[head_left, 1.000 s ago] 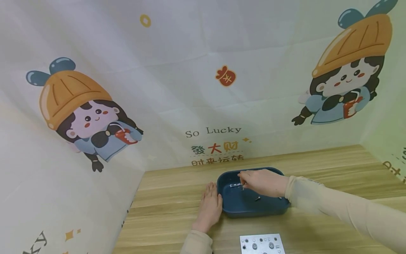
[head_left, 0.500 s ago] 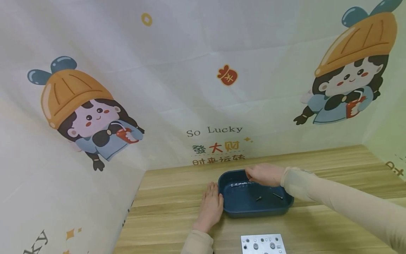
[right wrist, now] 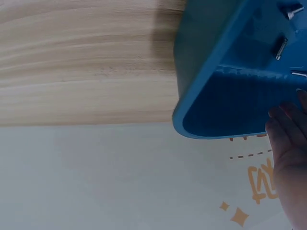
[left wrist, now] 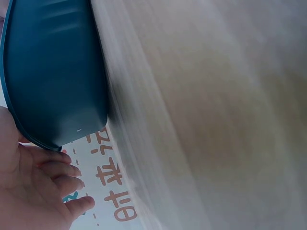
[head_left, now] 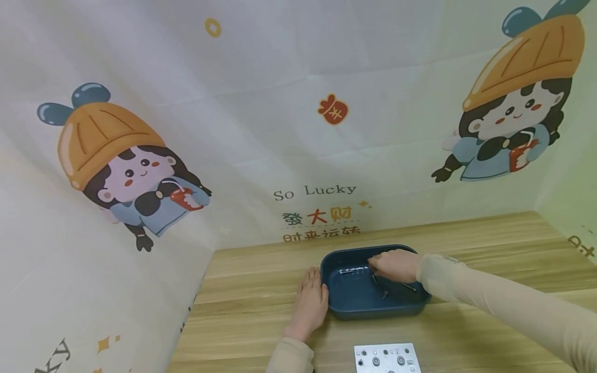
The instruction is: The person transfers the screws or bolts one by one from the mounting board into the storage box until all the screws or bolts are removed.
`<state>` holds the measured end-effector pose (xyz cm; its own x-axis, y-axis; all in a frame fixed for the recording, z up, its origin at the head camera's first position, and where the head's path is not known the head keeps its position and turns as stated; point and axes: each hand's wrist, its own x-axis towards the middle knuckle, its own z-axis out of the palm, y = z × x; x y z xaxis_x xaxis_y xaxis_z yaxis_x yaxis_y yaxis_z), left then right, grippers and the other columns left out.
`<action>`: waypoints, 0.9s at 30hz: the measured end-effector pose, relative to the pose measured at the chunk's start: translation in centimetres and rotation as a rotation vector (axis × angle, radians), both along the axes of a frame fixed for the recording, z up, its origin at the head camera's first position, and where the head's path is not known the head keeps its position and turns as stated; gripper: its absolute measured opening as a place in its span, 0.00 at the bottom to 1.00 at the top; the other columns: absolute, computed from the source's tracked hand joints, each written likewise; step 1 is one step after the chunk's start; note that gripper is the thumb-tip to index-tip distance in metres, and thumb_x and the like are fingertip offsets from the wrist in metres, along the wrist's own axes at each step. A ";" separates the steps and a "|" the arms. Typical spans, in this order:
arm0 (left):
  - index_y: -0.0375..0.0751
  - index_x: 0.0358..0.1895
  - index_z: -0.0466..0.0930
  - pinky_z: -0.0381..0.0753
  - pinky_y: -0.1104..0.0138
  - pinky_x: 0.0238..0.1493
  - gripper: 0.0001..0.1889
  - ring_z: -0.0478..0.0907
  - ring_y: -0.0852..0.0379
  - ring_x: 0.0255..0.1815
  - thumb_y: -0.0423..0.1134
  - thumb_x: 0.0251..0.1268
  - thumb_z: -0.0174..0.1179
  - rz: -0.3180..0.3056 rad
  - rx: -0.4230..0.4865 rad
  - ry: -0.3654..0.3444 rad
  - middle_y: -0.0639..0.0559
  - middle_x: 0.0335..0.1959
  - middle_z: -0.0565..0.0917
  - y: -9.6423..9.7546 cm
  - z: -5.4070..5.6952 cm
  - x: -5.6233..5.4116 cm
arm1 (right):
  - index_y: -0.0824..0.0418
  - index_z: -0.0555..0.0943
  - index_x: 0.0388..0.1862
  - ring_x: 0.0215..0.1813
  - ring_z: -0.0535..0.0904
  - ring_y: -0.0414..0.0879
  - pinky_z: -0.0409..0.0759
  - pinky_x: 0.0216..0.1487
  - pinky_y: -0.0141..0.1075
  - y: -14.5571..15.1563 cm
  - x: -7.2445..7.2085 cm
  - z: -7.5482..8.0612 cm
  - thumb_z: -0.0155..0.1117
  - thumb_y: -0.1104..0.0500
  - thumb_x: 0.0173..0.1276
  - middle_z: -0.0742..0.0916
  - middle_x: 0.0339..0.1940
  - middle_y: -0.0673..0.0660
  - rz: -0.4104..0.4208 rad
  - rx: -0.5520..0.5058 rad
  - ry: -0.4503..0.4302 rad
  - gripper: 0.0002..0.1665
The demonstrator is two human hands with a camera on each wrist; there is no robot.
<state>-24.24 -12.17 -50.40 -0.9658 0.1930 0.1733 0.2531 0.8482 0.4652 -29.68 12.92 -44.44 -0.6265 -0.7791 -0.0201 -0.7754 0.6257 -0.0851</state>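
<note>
A dark blue tray (head_left: pixel 356 309) sits on the wooden table, several small screws lying in it. My left hand (head_left: pixel 309 305) lies along the tray's left end, fingers extended; in the left wrist view its fingers (left wrist: pixel 67 184) are by the rim. Reaching over the tray from the right, my right hand (head_left: pixel 396 265) has bent fingers, and a screw (head_left: pixel 374 280) shows just below its fingertips. Another screw (head_left: pixel 385 295) lies nearer the front, and a longer screw (head_left: pixel 409 287) lies under the wrist. The right wrist view cuts off the thumb side of my right hand (right wrist: pixel 290 143).
In front of the tray, a silver metal plate (head_left: pixel 387 357) with studs and holes is cut off by the head view's lower edge. The wooden table (head_left: pixel 238 300) meets a printed cloth backdrop (head_left: pixel 261 155) behind the tray and on both sides.
My right hand moves rightward over the tray, first rising, then dipping lower again. The front screw has shifted and turned slightly. My left hand stays against the tray.
</note>
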 end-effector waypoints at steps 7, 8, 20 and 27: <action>0.20 0.69 0.61 0.58 0.40 0.72 0.26 0.57 0.33 0.76 0.36 0.77 0.41 -0.002 0.006 0.000 0.27 0.73 0.62 0.2 0.1 0.0 | 0.66 0.80 0.48 0.43 0.87 0.49 0.85 0.43 0.38 0.6 0.4 0.1 0.59 0.64 0.72 0.88 0.42 0.57 -0.012 -0.036 -0.011 0.09; 0.20 0.69 0.61 0.58 0.40 0.72 0.26 0.57 0.33 0.76 0.36 0.77 0.41 -0.002 0.004 -0.001 0.27 0.73 0.62 0.2 0.1 0.0 | 0.66 0.80 0.50 0.45 0.86 0.50 0.85 0.44 0.39 0.6 0.5 0.0 0.58 0.65 0.73 0.88 0.43 0.58 -0.017 -0.043 -0.026 0.10; 0.19 0.69 0.61 0.58 0.40 0.73 0.26 0.57 0.33 0.76 0.37 0.77 0.40 0.001 0.003 0.004 0.27 0.73 0.62 0.1 0.1 0.0 | 0.66 0.76 0.55 0.52 0.86 0.50 0.85 0.49 0.37 1.0 3.6 0.5 0.53 0.64 0.76 0.88 0.50 0.59 0.051 -0.151 -0.033 0.13; 0.20 0.69 0.62 0.58 0.40 0.73 0.26 0.57 0.33 0.76 0.37 0.78 0.40 -0.003 0.006 0.003 0.27 0.73 0.62 0.0 0.0 0.1 | 0.65 0.78 0.56 0.52 0.86 0.44 0.84 0.48 0.32 1.0 7.2 0.4 0.55 0.63 0.75 0.88 0.50 0.55 0.177 -0.163 0.036 0.14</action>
